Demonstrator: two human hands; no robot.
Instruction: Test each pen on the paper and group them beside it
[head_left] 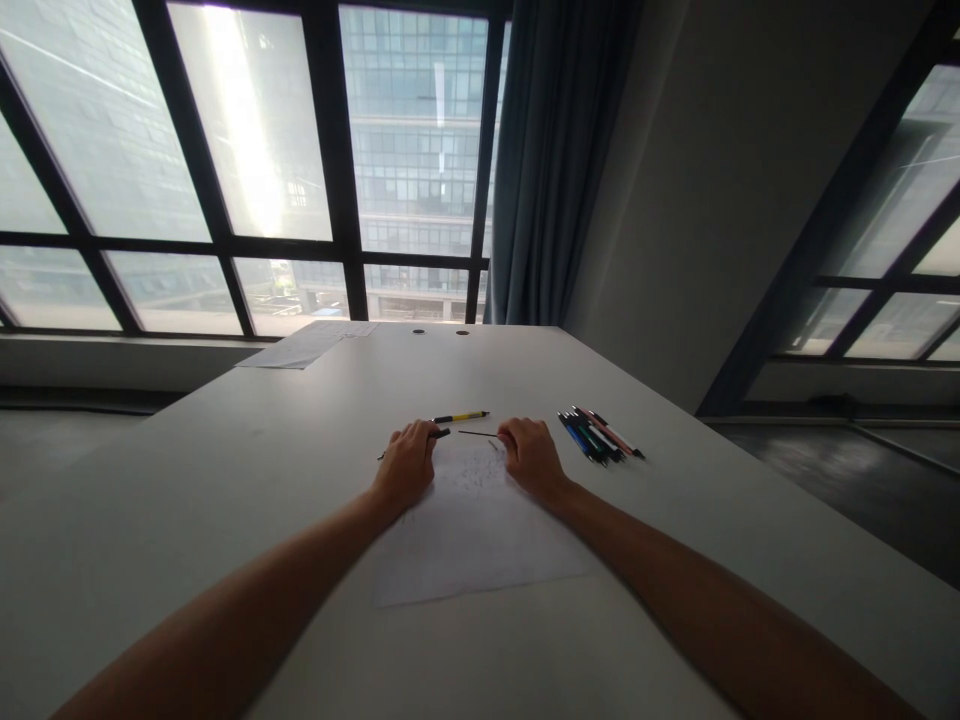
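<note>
My left hand (407,463) is closed round a dark pen barrel (442,433), whose end pokes out toward the right. Between the thumb and fingers of my right hand (535,461) is pinched a thin dark pen refill (478,433), its free end pointing left at the barrel with a small gap between. Both hands rest over the upper part of a sheet of white paper (480,560) with scribbled marks. Just beyond the hands lies a yellow and black pen (463,416). A small object (493,445) beside my right fingers is too tiny to name.
Several pens (598,438) lie in a bunch right of my right hand. More papers (300,346) sit at the far left of the white table (645,580). Two dark round inserts are set in its far end, before the windows and a blue curtain (555,150).
</note>
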